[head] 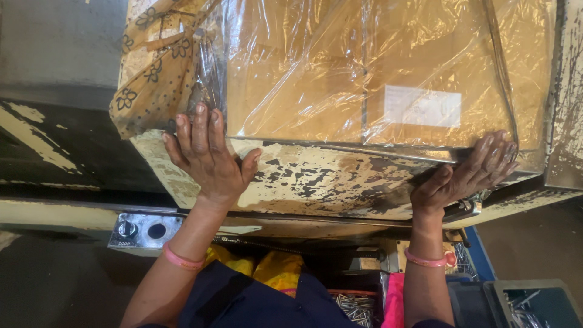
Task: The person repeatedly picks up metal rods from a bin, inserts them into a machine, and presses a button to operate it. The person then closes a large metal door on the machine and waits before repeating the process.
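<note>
While plastic-wrapped carton (364, 73) lies above, left hand (206, 158) flat, grip released; right hand (470, 176) seemingly likewise at carton edge.

There is a single view, from a camera worn on the person's head, looking steeply down and forward over both forearms. It sits close: the worn, paint-chipped table (316, 182) fills the middle of the frame, its far part cut off at the top edge. Below, probably near the person's lap, bins show only blurrily.
</note>
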